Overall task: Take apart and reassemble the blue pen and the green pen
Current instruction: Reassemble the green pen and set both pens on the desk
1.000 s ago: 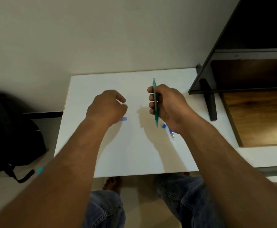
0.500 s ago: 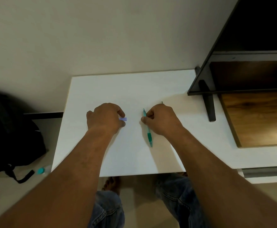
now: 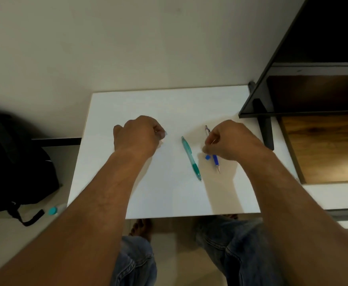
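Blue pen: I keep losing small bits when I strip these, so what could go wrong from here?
1. The small blue piece lies loose beside the blue pen, right by the right hand; lifting the pen could flick it away.
2. The green pen lies free on the table and might roll if bumped.
3. The left hand pinches a small pale piece that could slip out.
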